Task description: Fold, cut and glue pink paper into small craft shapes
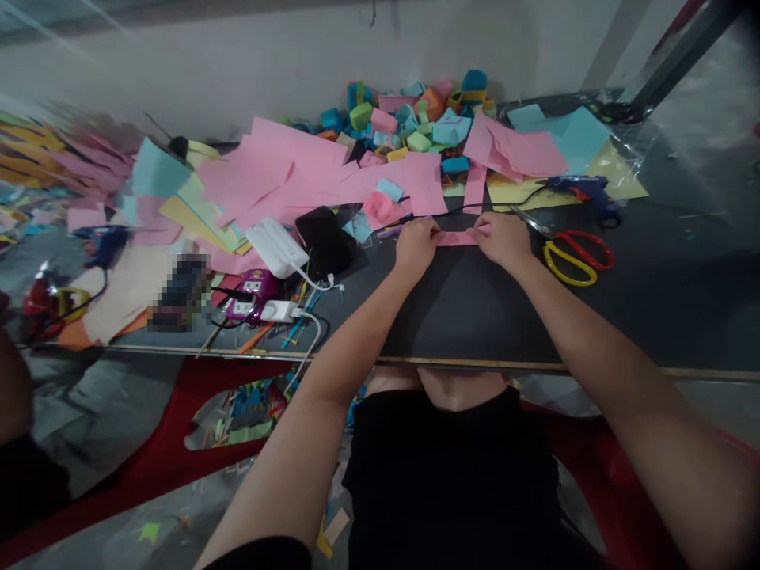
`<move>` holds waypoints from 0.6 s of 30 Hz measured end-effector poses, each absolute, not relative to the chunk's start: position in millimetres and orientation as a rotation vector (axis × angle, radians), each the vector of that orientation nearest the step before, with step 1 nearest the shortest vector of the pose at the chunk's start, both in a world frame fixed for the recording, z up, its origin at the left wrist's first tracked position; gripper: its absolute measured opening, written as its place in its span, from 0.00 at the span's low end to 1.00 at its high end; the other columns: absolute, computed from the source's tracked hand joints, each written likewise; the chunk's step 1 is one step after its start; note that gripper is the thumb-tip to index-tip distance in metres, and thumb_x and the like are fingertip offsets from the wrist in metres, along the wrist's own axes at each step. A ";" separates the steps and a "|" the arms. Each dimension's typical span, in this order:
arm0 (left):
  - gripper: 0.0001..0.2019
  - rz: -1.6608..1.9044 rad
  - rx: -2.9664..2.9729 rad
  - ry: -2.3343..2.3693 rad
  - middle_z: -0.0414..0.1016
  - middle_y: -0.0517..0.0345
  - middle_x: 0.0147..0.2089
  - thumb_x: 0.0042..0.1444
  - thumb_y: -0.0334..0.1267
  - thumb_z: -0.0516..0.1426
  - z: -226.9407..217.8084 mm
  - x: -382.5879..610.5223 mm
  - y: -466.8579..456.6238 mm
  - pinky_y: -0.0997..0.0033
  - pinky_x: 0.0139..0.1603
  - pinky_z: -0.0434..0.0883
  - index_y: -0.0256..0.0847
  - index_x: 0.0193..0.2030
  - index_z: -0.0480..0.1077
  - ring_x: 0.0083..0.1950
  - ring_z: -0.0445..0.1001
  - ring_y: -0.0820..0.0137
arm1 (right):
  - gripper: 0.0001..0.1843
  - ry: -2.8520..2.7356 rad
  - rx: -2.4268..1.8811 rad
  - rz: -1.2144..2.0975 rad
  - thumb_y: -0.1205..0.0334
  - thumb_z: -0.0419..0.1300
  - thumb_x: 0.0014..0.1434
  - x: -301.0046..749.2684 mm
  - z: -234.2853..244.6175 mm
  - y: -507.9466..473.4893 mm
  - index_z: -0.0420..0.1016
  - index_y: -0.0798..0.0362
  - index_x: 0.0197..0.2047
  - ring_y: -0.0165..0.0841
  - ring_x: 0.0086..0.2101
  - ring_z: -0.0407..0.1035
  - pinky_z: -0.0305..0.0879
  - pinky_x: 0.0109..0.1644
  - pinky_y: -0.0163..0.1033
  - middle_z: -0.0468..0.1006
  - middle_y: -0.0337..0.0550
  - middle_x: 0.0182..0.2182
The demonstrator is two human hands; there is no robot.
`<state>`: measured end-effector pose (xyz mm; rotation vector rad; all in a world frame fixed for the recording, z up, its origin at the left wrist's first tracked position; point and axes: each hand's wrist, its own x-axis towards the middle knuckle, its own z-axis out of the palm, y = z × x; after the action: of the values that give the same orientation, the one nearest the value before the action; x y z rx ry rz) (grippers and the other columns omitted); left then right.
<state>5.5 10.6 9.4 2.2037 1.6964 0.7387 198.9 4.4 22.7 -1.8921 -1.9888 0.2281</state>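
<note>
A narrow strip of pink paper [457, 238] stretches between my two hands, low over the dark tabletop. Its left end is pinched by my left hand [417, 242], fingers closed. At the other end, my right hand [503, 240] grips the strip between thumb and fingers. Scissors with one red and one yellow handle [579, 257] lie just right of my right hand. Behind my left hand sits a curled pink paper piece [383, 210]. Pink sheets [426, 184] lie beyond both hands.
A blue glue gun [585, 196] rests at the right, its cable running behind my hands. Small folded paper pieces [416, 119] are heaped by the wall. To the left are a black phone [324, 237], a white power bank [277, 247] and a purple power strip [255, 294]. Another person's arm [12, 380] shows far left.
</note>
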 end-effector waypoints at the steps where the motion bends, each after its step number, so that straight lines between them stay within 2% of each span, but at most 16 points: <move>1: 0.07 0.738 2.216 1.701 0.81 0.46 0.44 0.65 0.33 0.59 8.2 5.6 11.2 0.60 0.53 0.71 0.38 0.40 0.79 0.49 0.77 0.60 | 0.11 -1.979 -1.894 0.233 0.53 0.64 0.63 198.3 22.0 3.4 0.83 0.51 0.40 0.46 0.41 0.76 0.68 0.45 0.48 0.84 0.51 0.40; 3: 0.07 0.742 2.240 1.710 0.82 0.46 0.44 0.65 0.33 0.59 5.4 5.9 12.7 0.60 0.53 0.72 0.37 0.41 0.80 0.49 0.77 0.61 | 0.10 -1.956 -1.872 0.226 0.57 0.63 0.63 196.7 20.3 0.5 0.83 0.50 0.44 0.46 0.43 0.76 0.69 0.46 0.49 0.84 0.51 0.42; 7: 0.10 0.746 2.339 1.728 0.82 0.46 0.49 0.66 0.32 0.57 5.6 7.8 12.4 0.60 0.56 0.73 0.39 0.47 0.81 0.53 0.77 0.59 | 0.17 -1.986 -1.720 0.127 0.64 0.61 0.64 193.5 16.1 -5.4 0.81 0.49 0.55 0.48 0.52 0.72 0.71 0.54 0.52 0.79 0.52 0.52; 10: 0.15 0.542 2.510 1.604 0.81 0.43 0.55 0.67 0.28 0.53 11.9 9.7 5.7 0.58 0.60 0.73 0.37 0.50 0.80 0.58 0.77 0.57 | 0.17 -2.074 -1.653 0.076 0.66 0.58 0.66 192.3 13.6 -6.2 0.83 0.50 0.53 0.51 0.58 0.69 0.69 0.59 0.57 0.75 0.53 0.61; 13: 0.21 0.349 2.569 1.485 0.75 0.41 0.65 0.66 0.24 0.48 14.9 11.6 -7.8 0.60 0.65 0.71 0.32 0.60 0.75 0.66 0.73 0.59 | 0.20 -2.160 -1.652 0.079 0.68 0.52 0.68 191.7 11.8 -3.2 0.82 0.51 0.56 0.51 0.61 0.68 0.68 0.61 0.60 0.73 0.52 0.64; 14: 0.22 0.316 2.581 1.449 0.70 0.39 0.69 0.68 0.26 0.47 14.0 12.6 -13.2 0.60 0.69 0.67 0.31 0.65 0.70 0.71 0.69 0.59 | 0.22 -2.191 -1.652 0.085 0.68 0.50 0.69 191.7 11.1 -1.6 0.81 0.52 0.58 0.50 0.61 0.68 0.68 0.61 0.59 0.74 0.52 0.64; 15: 0.23 0.308 2.594 1.424 0.64 0.37 0.73 0.70 0.34 0.49 12.2 13.8 -18.4 0.57 0.74 0.62 0.28 0.69 0.65 0.75 0.63 0.57 | 0.23 -2.223 -1.645 0.091 0.68 0.49 0.70 191.9 10.3 0.0 0.79 0.53 0.59 0.49 0.61 0.68 0.67 0.63 0.58 0.75 0.52 0.63; 17: 0.38 0.297 2.580 1.459 0.53 0.29 0.77 0.69 0.55 0.51 7.5 16.8 -27.4 0.48 0.78 0.53 0.24 0.74 0.55 0.78 0.53 0.48 | 0.25 -2.280 -1.614 0.098 0.69 0.47 0.70 192.4 8.6 2.6 0.77 0.56 0.62 0.47 0.63 0.67 0.64 0.66 0.57 0.75 0.52 0.64; 18: 0.44 0.291 2.567 1.477 0.49 0.27 0.78 0.66 0.62 0.50 5.3 18.3 -30.6 0.46 0.79 0.50 0.23 0.75 0.53 0.79 0.50 0.46 | 0.26 -2.300 -1.594 0.096 0.69 0.45 0.70 192.7 8.1 3.0 0.75 0.57 0.64 0.46 0.65 0.66 0.62 0.68 0.57 0.74 0.53 0.64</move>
<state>18.3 -30.6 5.3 2.5672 1.4770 0.2906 192.7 3.0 8.1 -1.5939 -2.3001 0.0962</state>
